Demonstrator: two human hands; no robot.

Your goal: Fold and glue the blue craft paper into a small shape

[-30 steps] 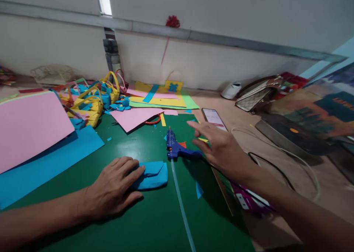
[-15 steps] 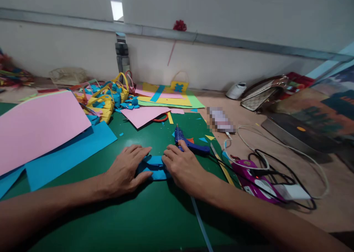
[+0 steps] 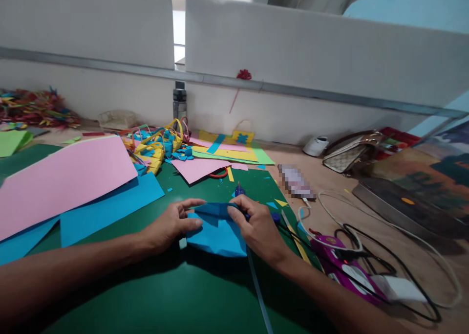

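Between my hands a folded blue paper piece (image 3: 217,235), shaped like a small bag or box, is held tilted above the green mat (image 3: 146,295). My left hand (image 3: 170,226) pinches its left edge between thumb and fingers. At the upper right edge, my right hand (image 3: 258,226) grips it with the thumb on the near side. Just behind my right hand lies a blue glue gun (image 3: 240,190), mostly hidden by that hand. A thin pale strip (image 3: 259,292) runs from below the paper toward the front edge.
Pink sheets (image 3: 73,182) and blue sheets (image 3: 113,209) lie left. Small yellow and blue paper baskets (image 3: 154,153) are heaped behind. A phone (image 3: 296,181), a purple power strip (image 3: 344,265) with tangled cables, a handbag (image 3: 348,155) and a dark case (image 3: 406,204) occupy the right.
The blue paper piece has been lifted and tipped, so its broad side now faces me. Both hands have shifted their grip to its upper edges. The camera view has tilted up.
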